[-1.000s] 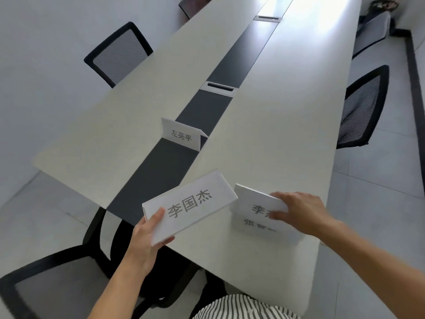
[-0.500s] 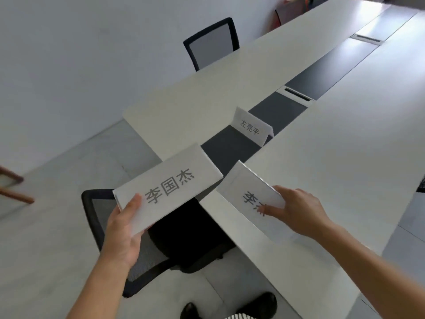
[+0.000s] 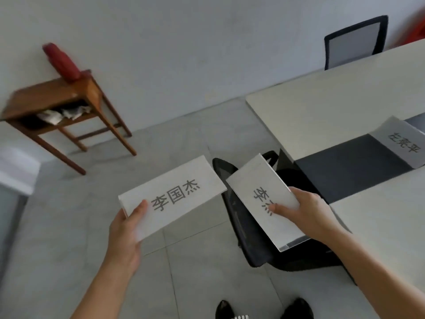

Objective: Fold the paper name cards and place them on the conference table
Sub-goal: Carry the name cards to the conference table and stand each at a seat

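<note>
My left hand (image 3: pixel 125 229) grips the lower left corner of a folded white name card (image 3: pixel 174 195) printed with three dark characters, held over the floor. My right hand (image 3: pixel 305 212) holds a second stack of white name cards (image 3: pixel 259 199) by its right edge, thumb across the print, off the table and above a black chair. A third folded card (image 3: pixel 402 140) stands on the dark centre strip of the white conference table (image 3: pixel 322 111) at the far right.
A black mesh chair (image 3: pixel 250 226) stands below my right hand at the table's end, another chair (image 3: pixel 355 41) by the wall. A wooden side table (image 3: pixel 57 97) with a red object (image 3: pixel 62 62) stands at left. Grey floor tiles and my shoes lie below.
My view has swung left, away from the table. My right hand has lifted its cards off the tabletop; both hands now hold cards over the floor and chair.
</note>
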Demonstrator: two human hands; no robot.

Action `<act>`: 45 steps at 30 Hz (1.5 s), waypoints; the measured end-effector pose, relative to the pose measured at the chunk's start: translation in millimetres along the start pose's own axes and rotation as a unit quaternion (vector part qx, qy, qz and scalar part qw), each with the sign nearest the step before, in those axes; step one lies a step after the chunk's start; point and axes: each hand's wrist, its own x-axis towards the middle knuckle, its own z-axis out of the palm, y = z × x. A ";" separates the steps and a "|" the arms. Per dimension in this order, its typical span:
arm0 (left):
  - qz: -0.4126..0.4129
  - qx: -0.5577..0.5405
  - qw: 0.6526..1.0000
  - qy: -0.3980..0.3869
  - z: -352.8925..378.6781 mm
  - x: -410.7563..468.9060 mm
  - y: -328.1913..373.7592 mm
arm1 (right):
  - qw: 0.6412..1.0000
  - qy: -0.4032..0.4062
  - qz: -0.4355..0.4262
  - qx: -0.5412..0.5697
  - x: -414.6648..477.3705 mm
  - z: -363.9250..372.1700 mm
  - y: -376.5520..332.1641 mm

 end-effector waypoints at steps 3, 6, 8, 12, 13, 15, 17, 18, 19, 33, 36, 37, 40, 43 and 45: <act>-0.009 -0.008 0.999 0.045 -41.6 20.7 5.5 | 0.999 -0.029 -0.006 -0.022 20.9 31.7 -43.3; -0.016 -0.011 0.997 0.071 -65.5 47.3 6.7 | 0.998 -0.052 -0.012 -0.035 47.7 58.2 -76.2; -0.025 -0.013 0.997 0.079 -73.8 71.1 9.2 | 0.997 -0.063 -0.010 -0.044 69.2 72.8 -93.4; -0.040 -0.004 0.996 0.077 -80.6 134.6 18.2 | 0.996 -0.074 -0.005 -0.051 128.1 94.2 -124.2; -0.040 -0.001 0.996 0.081 -82.1 153.8 22.4 | 0.996 -0.076 -0.005 -0.052 146.4 99.5 -131.8; -0.035 0.008 0.995 0.090 -83.8 193.7 33.3 | 0.996 -0.075 -0.004 -0.046 187.5 110.4 -147.4; -0.032 0.017 0.994 0.103 -85.5 233.8 45.3 | 0.996 -0.073 -0.006 -0.045 231.6 117.4 -164.7; -0.035 0.021 0.993 0.109 -84.8 251.9 53.4 | 0.996 -0.077 -0.005 -0.053 252.6 119.1 -174.3; -0.037 0.026 0.993 0.113 -84.1 269.8 62.1 | 0.995 -0.080 -0.004 -0.056 272.5 120.3 -184.3; -0.062 0.037 0.997 0.041 -10.1 556.5 125.0 | 0.996 -0.055 0.037 -0.059 520.0 123.1 -267.6; -0.063 0.039 0.997 0.000 22.4 632.9 138.8 | 0.996 -0.030 0.063 -0.053 578.6 118.8 -275.5; -0.064 0.040 0.997 -0.013 33.6 658.6 144.8 | 0.996 -0.019 0.077 -0.047 597.2 115.3 -279.4; -0.075 0.052 0.994 -0.058 73.7 728.2 169.6 | 0.992 0.010 0.121 -0.026 643.0 98.5 -296.0; -0.081 0.075 0.987 -0.116 127.5 790.9 190.2 | 0.988 0.048 0.147 0.009 678.8 78.6 -300.7; -0.084 0.093 0.980 -0.155 168.7 823.7 198.1 | 0.982 0.063 0.172 0.034 696.2 67.3 -292.7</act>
